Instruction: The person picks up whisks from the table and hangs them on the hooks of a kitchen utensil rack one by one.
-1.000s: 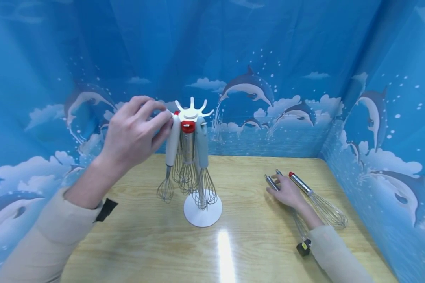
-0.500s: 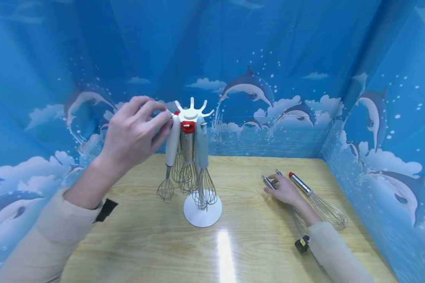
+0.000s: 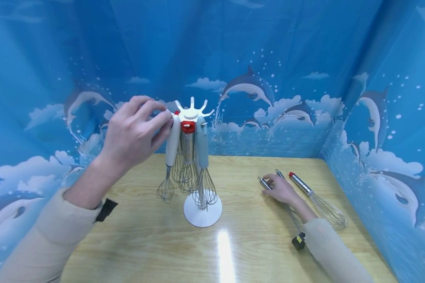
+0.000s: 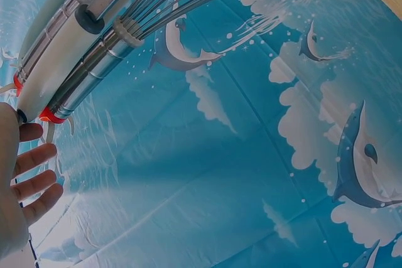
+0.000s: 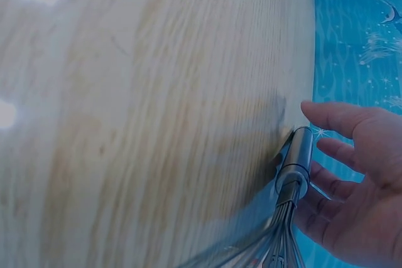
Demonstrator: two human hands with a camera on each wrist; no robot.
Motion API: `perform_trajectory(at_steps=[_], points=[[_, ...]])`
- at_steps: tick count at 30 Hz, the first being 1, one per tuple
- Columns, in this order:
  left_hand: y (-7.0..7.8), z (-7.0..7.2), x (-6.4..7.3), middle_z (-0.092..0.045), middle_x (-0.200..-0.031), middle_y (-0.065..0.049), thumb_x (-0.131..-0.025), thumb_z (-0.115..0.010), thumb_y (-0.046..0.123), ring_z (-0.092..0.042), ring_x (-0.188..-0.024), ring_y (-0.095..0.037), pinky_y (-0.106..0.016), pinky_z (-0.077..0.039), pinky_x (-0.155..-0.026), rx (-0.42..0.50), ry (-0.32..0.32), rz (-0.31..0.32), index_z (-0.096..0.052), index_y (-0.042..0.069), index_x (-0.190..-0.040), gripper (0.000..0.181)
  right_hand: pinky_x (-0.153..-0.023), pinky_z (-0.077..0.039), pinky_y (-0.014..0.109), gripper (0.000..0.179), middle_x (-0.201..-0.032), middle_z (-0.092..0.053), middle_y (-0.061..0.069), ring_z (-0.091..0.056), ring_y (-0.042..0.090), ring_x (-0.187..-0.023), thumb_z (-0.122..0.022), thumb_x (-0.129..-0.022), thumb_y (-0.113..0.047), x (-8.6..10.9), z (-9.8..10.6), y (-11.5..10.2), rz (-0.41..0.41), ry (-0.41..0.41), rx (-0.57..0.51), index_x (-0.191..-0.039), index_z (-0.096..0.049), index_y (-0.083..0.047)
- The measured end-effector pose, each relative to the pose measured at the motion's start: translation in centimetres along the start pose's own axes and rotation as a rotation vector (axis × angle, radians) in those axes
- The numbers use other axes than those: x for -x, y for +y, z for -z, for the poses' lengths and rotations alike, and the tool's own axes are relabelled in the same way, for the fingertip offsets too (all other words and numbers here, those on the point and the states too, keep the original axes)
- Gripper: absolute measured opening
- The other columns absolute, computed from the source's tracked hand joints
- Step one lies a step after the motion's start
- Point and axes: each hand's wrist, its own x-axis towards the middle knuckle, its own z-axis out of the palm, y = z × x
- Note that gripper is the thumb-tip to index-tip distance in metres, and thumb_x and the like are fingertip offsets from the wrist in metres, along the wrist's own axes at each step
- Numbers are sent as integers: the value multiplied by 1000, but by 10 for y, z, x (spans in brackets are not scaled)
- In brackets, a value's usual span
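Note:
A white stand (image 3: 190, 113) with radiating hooks holds several whisks. At a left hook, my left hand (image 3: 134, 131) pinches the top of a white-handled whisk (image 3: 172, 141), thumb and index fingertip at the handle's end; the other fingers are loose in the left wrist view. Beside it hang a red-topped steel whisk (image 3: 188, 145) and a pale-blue-handled whisk (image 3: 202, 143). On the table to the right, my right hand (image 3: 281, 189) holds a steel-handled whisk (image 5: 295, 161), the handle lying between thumb and fingers. My hand and forearm partly hide its wires.
Another small steel handle end (image 3: 279, 173) shows just behind my right hand. Further right lies a larger red-tipped whisk (image 3: 315, 198). The stand's round white base (image 3: 202, 216) rests on the wooden table (image 3: 156, 243). Dolphin-print curtains (image 3: 251, 35) enclose the back and sides.
My right hand has slid slightly left across the table, and the steel-handled whisk under it has moved left too. The left hand and the hanging whisks have stayed put.

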Motion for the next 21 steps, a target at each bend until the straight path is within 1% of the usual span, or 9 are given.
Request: perform_trajectory(at_steps=[4, 9, 11, 21], points=[[1, 1, 0, -77, -108, -21, -104, -60, 19, -68, -103, -41, -49, -62, -87, 0, -5, 2, -76, 3, -103, 23, -100, -55, 61, 55, -125, -71, 26, -67, 45, -118, -78, -93, -14, -2, -2, 0, 14, -5, -4, -143, -58, 0], [0, 0, 0, -77, -108, -21, -103, -61, 19, -68, -103, -41, -49, -62, -87, 3, -5, 0, -76, 3, -104, 22, -90, -59, 52, 54, -124, -71, 24, -68, 39, -113, -77, -92, -9, -6, -4, 2, 6, -11, 7, -142, -59, -1], [0, 0, 0, -77, -108, -21, -103, -61, 19, -68, -103, -41, -49, -62, -87, 2, -6, 1, -76, 3, -104, 22, -88, -60, 50, 54, -123, -72, 24, -69, 37, -111, -77, -91, -8, -6, -4, 1, 4, -11, 12, -142, -60, -2], [0, 1, 0, -77, -108, -20, -104, -61, 19, -68, -103, -41, -49, -62, -87, 3, -9, 0, -76, 3, -104, 22, -97, -57, 57, 54, -124, -73, 22, -69, 41, -115, -77, -90, -10, -7, -5, 0, 7, -16, 33, -141, -60, -4]])
